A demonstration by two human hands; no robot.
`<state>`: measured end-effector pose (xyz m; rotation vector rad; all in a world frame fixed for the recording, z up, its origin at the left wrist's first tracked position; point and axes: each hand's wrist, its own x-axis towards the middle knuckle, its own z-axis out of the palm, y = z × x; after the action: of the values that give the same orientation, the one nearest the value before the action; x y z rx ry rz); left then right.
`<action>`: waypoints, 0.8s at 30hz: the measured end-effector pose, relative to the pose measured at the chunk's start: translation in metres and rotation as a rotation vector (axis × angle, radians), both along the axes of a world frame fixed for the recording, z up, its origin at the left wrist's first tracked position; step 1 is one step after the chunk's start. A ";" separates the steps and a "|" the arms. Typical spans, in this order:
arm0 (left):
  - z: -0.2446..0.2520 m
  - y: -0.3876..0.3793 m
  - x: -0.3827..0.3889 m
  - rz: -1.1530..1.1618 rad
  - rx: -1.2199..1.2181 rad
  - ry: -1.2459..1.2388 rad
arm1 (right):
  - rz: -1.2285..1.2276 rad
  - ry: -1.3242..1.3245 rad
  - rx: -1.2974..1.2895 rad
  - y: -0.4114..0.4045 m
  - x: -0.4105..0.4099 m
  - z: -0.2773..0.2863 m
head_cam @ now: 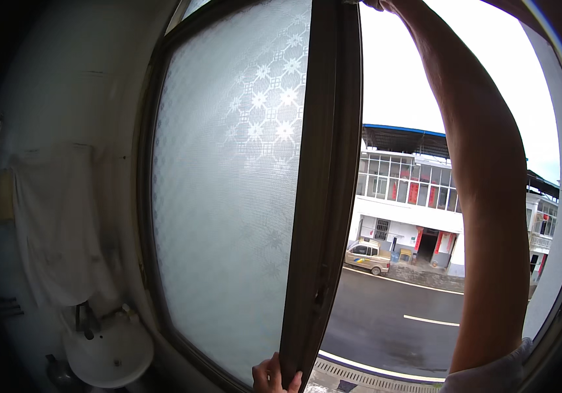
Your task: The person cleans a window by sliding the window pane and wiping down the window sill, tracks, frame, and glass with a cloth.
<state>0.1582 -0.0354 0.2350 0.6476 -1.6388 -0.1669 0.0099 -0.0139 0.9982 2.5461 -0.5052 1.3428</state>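
A sliding window sash (322,162) with a dark frame and patterned frosted glass (227,196) stands upright in front of me. At the bottom edge, my left hand (276,376) grips the sash's side rail, with fingers on the glass side and a fingertip at the outer side. My right arm reaches up across the open part of the window. Only part of my right hand (373,4) shows at the top edge, by the upper end of the rail, beside a small greyish piece. Its grip and the rest of the hand are cut off.
A white washbasin (109,353) with a dark faucet (87,319) is at the lower left, below a hanging pale towel (60,221). Outside, a road (389,314) runs below, with a parked pickup (368,256) and a white building (408,211) beyond.
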 end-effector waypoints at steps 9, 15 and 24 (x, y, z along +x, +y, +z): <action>-0.003 -0.006 0.005 -0.032 -0.091 -0.054 | -1.101 0.042 -0.762 0.010 0.025 -0.107; 0.007 0.005 0.010 -0.089 -0.010 -0.092 | -0.698 0.106 -0.723 0.012 0.008 -0.276; 0.026 0.012 0.014 -0.428 0.183 0.058 | -0.928 -0.049 -0.634 0.029 0.024 -0.478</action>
<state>0.1725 -0.0238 0.2605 0.4157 -1.7004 -0.6467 0.0336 0.0151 0.5206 1.4526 -0.9264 0.9704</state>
